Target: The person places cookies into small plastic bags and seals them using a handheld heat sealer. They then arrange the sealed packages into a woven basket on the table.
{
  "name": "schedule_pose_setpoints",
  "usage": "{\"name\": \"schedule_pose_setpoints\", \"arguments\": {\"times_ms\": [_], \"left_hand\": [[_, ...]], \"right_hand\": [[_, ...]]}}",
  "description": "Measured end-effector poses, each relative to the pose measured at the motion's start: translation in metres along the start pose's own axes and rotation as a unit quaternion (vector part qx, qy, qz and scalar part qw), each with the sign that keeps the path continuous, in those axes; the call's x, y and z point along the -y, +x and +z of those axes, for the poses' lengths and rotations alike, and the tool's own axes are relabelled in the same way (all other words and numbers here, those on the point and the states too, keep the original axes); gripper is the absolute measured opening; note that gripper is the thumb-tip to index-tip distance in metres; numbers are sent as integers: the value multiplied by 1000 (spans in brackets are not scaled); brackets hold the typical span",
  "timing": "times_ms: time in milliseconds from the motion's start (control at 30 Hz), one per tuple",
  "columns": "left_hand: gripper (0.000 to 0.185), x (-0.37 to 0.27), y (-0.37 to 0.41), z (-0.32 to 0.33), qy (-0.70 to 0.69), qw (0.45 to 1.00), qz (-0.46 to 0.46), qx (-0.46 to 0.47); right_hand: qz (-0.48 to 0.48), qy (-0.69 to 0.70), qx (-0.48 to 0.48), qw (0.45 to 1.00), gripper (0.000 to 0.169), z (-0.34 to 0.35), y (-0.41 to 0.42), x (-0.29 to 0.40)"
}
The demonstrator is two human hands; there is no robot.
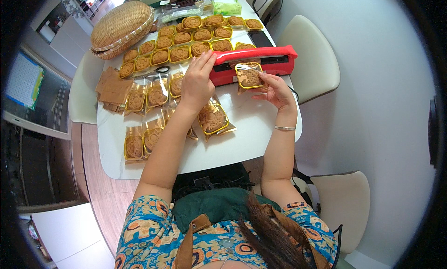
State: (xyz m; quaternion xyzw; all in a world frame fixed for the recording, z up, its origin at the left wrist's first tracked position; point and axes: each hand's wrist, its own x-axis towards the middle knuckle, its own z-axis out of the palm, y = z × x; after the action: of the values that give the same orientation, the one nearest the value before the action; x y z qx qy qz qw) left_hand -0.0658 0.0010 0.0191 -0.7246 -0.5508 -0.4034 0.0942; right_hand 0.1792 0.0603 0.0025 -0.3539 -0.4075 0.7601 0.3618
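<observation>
My left hand (pixel 198 81) rests with its fingers on the left end of the lever of a red impulse heat sealer (pixel 223 75). In my right hand (pixel 277 91) is a bagged mooncake in a gold tray (pixel 249 75), held by its right edge at the sealer's front. The top of its bag reaches the sealer's jaw; whether it is clamped is not clear. Another bagged mooncake (pixel 213 118) lies tilted on the white table, right of my left forearm. More bagged mooncakes (pixel 135 97) lie left of that forearm, which partly hides some of them.
Rows of unbagged mooncakes in gold trays (pixel 180 53) stand behind the sealer. Flat brown bags (pixel 113 87) are piled at the left, near black-handled scissors (pixel 162 69). A woven basket (pixel 120 28), a tissue pack (pixel 227 6) and a dark phone (pixel 260 38) lie farther back. Chairs (pixel 307 56) flank the table (pixel 241 143).
</observation>
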Motion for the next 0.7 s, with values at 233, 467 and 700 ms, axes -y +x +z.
{"name": "schedule_pose_setpoints", "arguments": {"times_ms": [233,467,700], "left_hand": [[61,2,8,-7,-3,1000,7,14],[62,-12,38,-26,34,998,55,-5],[47,-22,31,-31,-35,995,-12,-88]], "right_hand": [[10,-3,8,1000,31,-1,-1,1],[12,-9,3,1000,32,3,-3,3],[11,-5,0,1000,32,1,-3,2]]}}
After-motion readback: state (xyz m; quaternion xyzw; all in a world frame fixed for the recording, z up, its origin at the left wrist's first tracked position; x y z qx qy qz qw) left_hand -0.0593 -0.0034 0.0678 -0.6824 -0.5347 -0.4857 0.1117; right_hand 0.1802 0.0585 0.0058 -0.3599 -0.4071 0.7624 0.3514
